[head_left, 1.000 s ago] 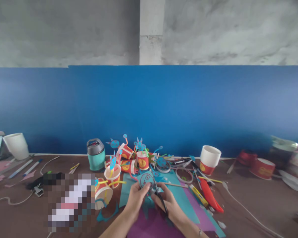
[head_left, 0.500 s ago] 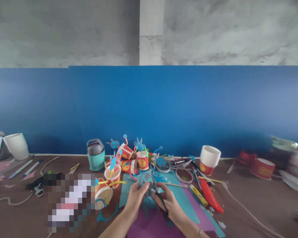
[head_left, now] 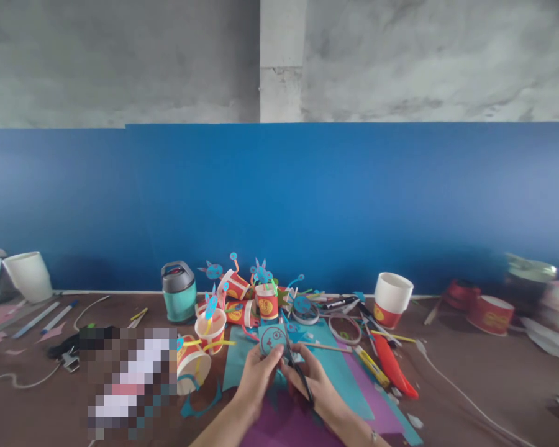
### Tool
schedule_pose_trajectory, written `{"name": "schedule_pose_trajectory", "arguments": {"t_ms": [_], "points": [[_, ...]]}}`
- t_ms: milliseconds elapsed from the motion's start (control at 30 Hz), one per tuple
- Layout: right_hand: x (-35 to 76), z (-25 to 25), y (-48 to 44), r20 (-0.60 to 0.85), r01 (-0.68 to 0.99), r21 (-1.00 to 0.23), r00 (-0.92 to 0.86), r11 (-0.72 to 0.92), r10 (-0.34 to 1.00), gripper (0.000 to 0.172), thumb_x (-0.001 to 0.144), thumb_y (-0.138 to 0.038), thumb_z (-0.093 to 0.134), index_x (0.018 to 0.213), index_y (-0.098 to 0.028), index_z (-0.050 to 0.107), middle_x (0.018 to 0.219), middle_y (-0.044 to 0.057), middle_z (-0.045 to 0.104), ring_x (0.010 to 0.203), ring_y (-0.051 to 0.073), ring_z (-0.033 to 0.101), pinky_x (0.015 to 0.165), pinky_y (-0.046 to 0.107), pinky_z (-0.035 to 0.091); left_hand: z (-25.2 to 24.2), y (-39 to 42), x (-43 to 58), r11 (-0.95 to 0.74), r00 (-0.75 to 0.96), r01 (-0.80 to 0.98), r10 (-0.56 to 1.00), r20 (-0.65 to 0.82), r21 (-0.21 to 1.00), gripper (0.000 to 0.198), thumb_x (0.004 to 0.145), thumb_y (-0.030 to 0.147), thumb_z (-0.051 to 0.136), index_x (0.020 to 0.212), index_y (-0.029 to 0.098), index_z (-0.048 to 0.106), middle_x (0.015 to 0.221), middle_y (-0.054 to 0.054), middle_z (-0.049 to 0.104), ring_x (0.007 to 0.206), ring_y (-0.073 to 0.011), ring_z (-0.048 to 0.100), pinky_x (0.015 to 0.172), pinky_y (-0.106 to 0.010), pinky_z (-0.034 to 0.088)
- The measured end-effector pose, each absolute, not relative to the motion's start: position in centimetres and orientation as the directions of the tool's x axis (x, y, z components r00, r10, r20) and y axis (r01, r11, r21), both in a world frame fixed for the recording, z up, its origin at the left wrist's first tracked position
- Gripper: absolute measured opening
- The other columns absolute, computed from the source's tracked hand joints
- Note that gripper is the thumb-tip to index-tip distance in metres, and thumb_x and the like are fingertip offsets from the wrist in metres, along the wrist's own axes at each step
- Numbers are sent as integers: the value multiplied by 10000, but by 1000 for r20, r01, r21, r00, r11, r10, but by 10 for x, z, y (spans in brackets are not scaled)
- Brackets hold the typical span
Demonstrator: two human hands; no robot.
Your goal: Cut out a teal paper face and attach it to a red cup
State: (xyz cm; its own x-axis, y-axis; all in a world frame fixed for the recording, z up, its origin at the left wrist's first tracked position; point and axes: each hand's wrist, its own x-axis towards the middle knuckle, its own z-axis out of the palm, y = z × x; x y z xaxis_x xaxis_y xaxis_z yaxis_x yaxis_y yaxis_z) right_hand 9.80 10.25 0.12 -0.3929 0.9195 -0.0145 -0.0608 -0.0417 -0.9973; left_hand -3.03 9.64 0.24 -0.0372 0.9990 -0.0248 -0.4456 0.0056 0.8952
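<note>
My left hand (head_left: 259,371) pinches a small light-blue piece of paper (head_left: 271,337) with a face drawn inside a circle. Closed round black scissors (head_left: 300,367), my right hand (head_left: 317,377) is just to its right. The blades point away from me, along the right side of the drawn circle. Both hands are over purple paper (head_left: 279,428) and teal paper (head_left: 342,363) on the table. Behind the paper piece stands a red paper cup (head_left: 266,303) with a blue paper figure and straws on it.
Other decorated cups (head_left: 210,329) crowd the left, beside a teal jar (head_left: 179,295). To the right are a tape roll (head_left: 345,329), a yellow utility knife (head_left: 371,366), a red curved object (head_left: 395,366) and white cups (head_left: 392,295). A cable (head_left: 466,391) crosses the right side.
My left hand has turned the light-blue paper, so a squarer edge and more of the drawn circle face me. The scissors have shifted slightly against its right side.
</note>
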Motion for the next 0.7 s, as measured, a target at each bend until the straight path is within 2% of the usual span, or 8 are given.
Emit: {"name": "schedule_pose_trajectory", "arguments": {"t_ms": [133,367,533,700], "points": [[98,1,102,0,-70,-997,-388,-30,922,580,664,-592,682,1015,-185,464,448,-102,484,340,43,366,316,140,265,5,95,-30,20,-28,-451,999,-36,892,330,628,406,753,632,145,552,531,41,482,492,-89,436,508,-220,338],[98,2,103,23,-103,-995,-374,-17,927,551,619,-573,729,935,-190,491,423,-118,421,357,26,297,344,144,202,1,98,-35,-21,-30,-391,999,10,920,349,660,434,716,590,153,521,523,44,454,493,-84,386,508,-222,302],[100,6,103,23,-82,-997,-376,-9,926,582,594,-577,742,933,-179,486,405,-112,430,366,36,312,353,154,211,0,100,-38,-23,-34,-305,999,13,952,399,660,489,691,531,165,498,470,60,397,455,-74,320,481,-225,245],[99,6,103,16,-66,-998,-381,-9,925,595,598,-586,734,947,-177,479,418,-101,467,360,40,343,347,149,235,-3,101,-37,-14,-52,-338,999,-4,941,385,653,479,700,538,161,516,470,58,418,445,-70,323,480,-224,254]]}}
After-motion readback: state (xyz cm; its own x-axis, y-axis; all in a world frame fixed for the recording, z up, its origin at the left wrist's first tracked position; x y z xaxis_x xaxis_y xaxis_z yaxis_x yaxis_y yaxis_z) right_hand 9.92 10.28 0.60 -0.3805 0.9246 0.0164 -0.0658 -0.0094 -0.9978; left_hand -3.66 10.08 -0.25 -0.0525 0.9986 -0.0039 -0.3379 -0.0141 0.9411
